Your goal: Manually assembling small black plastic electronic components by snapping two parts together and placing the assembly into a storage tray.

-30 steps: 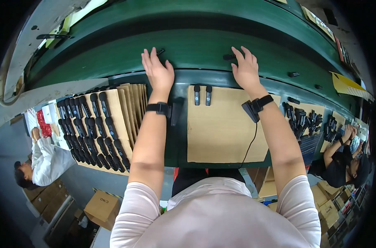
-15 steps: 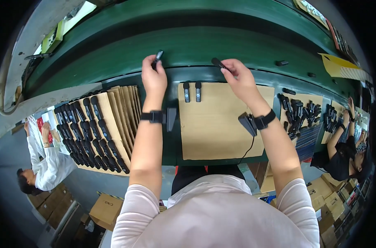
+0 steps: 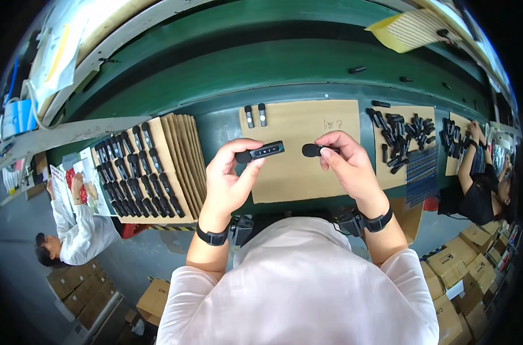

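Note:
My left hand (image 3: 230, 178) is closed on a small black clip-on microphone (image 3: 268, 150) with a round foam tip, its button side turned up. Facing it, my right hand (image 3: 355, 168) pinches a second black microphone (image 3: 311, 150) whose foam end points left; the fingers hide much of its body. Both are held apart above a brown cardboard sheet (image 3: 290, 184). Near the sheet's upper left corner lie two upright microphones, one (image 3: 249, 117) beside the other (image 3: 262, 114).
At left, microphones in rows (image 3: 135, 167) cover a cardboard sheet by more upright sheets (image 3: 184, 144). Loose microphones (image 3: 402, 132) lie at right. A few dot the green conveyor belt (image 3: 244, 57). One person (image 3: 80, 230) works at left, another (image 3: 480, 192) at right.
Both hands have come back from the green belt toward me, over the cardboard sheet, each still holding its microphone. The view has shifted too.

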The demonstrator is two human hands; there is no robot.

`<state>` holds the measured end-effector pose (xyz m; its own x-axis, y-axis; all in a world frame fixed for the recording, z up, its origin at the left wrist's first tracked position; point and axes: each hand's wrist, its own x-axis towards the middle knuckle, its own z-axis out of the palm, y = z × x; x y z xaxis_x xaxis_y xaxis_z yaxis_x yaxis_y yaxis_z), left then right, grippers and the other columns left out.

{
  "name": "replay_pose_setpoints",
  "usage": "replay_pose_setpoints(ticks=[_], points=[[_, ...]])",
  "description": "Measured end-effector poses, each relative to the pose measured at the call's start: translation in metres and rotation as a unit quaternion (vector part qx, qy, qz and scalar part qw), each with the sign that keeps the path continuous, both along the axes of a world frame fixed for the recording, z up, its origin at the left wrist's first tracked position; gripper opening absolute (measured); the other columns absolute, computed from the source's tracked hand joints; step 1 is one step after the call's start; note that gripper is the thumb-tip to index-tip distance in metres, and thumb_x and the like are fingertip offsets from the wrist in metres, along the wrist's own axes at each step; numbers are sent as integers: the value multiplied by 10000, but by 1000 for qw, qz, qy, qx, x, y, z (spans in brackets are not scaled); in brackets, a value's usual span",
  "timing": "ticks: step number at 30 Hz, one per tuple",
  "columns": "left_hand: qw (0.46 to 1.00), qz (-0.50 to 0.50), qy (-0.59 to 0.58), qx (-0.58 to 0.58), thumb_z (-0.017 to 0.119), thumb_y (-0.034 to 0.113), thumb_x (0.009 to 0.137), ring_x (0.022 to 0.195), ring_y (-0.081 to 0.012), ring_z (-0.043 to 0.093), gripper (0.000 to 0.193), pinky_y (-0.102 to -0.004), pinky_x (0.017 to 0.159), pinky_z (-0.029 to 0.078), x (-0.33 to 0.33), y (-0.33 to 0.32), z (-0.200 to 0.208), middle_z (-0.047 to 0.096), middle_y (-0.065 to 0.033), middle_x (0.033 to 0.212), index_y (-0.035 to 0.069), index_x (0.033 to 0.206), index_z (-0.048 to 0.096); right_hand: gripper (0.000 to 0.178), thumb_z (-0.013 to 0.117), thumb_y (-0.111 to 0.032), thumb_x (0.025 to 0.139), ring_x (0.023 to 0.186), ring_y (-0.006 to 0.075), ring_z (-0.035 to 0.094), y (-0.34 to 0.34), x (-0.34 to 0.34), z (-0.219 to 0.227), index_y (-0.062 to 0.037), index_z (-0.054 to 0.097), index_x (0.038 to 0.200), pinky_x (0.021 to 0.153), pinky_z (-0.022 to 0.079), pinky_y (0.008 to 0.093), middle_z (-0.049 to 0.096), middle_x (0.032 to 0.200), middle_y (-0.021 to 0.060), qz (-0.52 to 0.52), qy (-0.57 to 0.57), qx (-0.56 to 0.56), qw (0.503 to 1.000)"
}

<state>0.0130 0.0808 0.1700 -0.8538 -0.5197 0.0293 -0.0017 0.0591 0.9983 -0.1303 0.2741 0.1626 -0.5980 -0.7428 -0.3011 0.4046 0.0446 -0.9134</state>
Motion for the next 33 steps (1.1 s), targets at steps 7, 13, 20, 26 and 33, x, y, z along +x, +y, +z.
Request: replay_pose_setpoints(ticks=[7, 13, 20, 26, 33], points=[[994, -79, 56, -48, 670, -68, 809, 978, -163, 602, 290, -267, 869, 469, 22, 19, 49, 639, -110, 1060, -23, 1087, 600, 146, 555, -86, 954, 714, 71, 474, 25, 29, 59, -14, 552, 1081, 668, 410, 211, 529, 879, 0, 6, 71, 4, 997], [991, -94, 77, -60, 685, -64, 793, 954, -176, 615, 291, -280, 855, 479, 29, 29, 68, 645, -110, 1046, -28, 1072, 609, 173, 563, -110, 951, 782, 68, 508, 29, 42, 88, -16, 549, 1095, 702, 408, 210, 585, 968, 31, -21, 55, -13, 998], [977, -112, 114, -139, 719, -61, 743, 928, -238, 635, 292, -335, 861, 494, 30, 32, 82, 660, -127, 978, -21, 1018, 630, 253, 566, -168, 950, 835, 92, 532, 39, 40, 77, -8, 554, 1146, 737, 416, 220, 617, 975, 66, -22, -21, -108, 994], [960, -129, 159, -191, 746, -49, 698, 880, -289, 648, 308, -427, 884, 507, 26, 32, 85, 672, -125, 906, -8, 987, 645, 271, 566, -222, 952, 836, 100, 531, 35, 48, 75, -10, 552, 1121, 739, 419, 228, 624, 958, 84, -33, 22, -100, 994], [953, -138, 174, -205, 747, -43, 696, 859, -289, 651, 296, -454, 883, 508, 25, 33, 89, 674, -124, 899, -4, 972, 650, 260, 640, -105, 880, 789, 91, 501, 27, 58, 84, -13, 551, 1107, 715, 399, 213, 564, 877, 30, -12, -27, -152, 988]])
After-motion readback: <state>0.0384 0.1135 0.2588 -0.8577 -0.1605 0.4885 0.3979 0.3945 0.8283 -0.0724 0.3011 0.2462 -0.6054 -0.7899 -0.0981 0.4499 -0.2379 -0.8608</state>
